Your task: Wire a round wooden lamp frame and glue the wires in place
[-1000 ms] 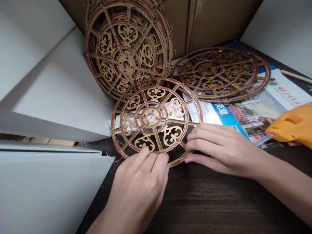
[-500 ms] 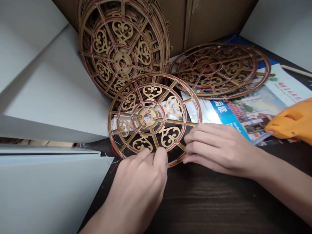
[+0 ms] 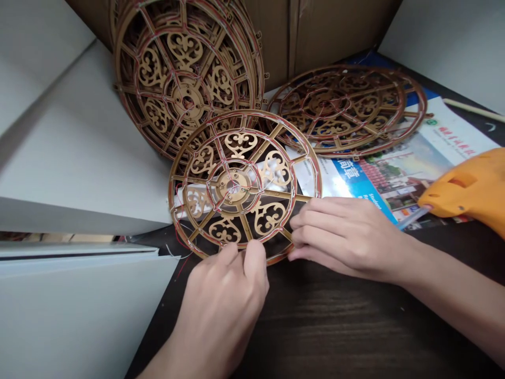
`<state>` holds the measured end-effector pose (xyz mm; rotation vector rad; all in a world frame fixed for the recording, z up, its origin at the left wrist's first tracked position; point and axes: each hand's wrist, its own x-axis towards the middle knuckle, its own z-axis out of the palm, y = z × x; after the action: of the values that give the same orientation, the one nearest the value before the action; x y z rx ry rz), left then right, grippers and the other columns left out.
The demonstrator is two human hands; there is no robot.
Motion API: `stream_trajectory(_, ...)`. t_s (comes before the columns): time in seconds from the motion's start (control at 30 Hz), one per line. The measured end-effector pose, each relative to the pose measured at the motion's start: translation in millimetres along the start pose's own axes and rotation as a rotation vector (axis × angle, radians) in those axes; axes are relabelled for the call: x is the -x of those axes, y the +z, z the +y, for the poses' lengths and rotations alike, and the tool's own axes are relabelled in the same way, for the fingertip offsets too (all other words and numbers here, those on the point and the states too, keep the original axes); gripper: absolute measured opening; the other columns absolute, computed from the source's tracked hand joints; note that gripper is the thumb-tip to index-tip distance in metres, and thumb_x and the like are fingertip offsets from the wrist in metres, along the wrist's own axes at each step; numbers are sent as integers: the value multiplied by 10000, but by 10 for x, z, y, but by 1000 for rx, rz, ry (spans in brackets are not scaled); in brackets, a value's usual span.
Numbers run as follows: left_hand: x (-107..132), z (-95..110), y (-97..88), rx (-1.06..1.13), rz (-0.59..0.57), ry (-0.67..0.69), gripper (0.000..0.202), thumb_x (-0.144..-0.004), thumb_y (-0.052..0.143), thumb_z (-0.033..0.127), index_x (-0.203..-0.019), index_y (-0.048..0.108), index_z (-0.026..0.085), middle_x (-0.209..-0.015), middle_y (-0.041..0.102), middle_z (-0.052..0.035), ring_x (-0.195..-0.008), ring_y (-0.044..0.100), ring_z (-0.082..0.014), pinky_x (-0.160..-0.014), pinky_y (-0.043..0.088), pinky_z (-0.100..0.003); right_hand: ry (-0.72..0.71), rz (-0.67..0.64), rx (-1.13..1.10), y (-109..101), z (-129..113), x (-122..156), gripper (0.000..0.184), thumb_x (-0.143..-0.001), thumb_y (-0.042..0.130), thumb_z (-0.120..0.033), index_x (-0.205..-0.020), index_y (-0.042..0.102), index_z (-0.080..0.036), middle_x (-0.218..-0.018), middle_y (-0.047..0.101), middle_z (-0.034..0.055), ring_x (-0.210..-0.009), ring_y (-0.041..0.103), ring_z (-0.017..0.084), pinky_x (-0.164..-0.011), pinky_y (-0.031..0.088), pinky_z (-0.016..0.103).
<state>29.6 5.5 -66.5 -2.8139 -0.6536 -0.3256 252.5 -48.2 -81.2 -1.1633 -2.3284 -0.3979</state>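
While I am watching from afar, the left hand is pinching the lower rim of a carved wooden wheel, and the right hand is gripping its edge, holding it in front of a leaning stack of wheels. Red thread is already lacing this wheel, with loose ends trailing at its lower left, and another laced wheel is lying on a brochure.
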Motion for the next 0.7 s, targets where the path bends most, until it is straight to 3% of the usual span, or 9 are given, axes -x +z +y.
stream_trajectory(0.23,58,-99,21,195,-37,-73,153,-863,504,111,-778,472,235,-623,620,38,-492,631,-174,-468,381,-273,4,-4,-22,43,-10,21,271,-1010,555,-327,-824,639,-149,-820,678,38,-778,595,180,-633,457,316)
stream_trajectory(0.7,-15,-214,-48,456,-289,-196,177,-865,470,82,-815,529,241,-709,714,65,-584,698,-172,-534,392,-248,23,-10,-34,6,-24,14,283,-1019,537,-338,-812,614,-160,-804,658,35,-754,572,171,-613,428,310)
